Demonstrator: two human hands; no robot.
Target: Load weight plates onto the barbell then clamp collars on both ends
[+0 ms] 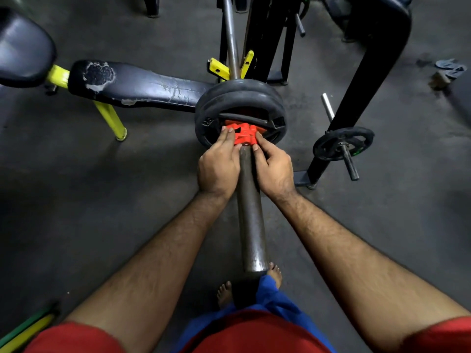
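Note:
The barbell sleeve (pixel 251 225) runs from near my feet up to two black weight plates (pixel 239 98) stacked on it. A red collar (pixel 244 135) sits on the sleeve right against the outer plate. My left hand (pixel 219 165) holds the collar's left side with its fingers and thumb. My right hand (pixel 274 169) pinches the collar's right side. The thin bar shaft (pixel 230 42) continues beyond the plates onto yellow rack hooks (pixel 219 68).
A worn black bench (pixel 137 85) with yellow legs lies to the left. A black rack post (pixel 356 98) on the right carries a small plate (pixel 342 143) on a peg. My bare feet (pixel 224 293) stand below the sleeve end. Sandals (pixel 451 68) lie far right.

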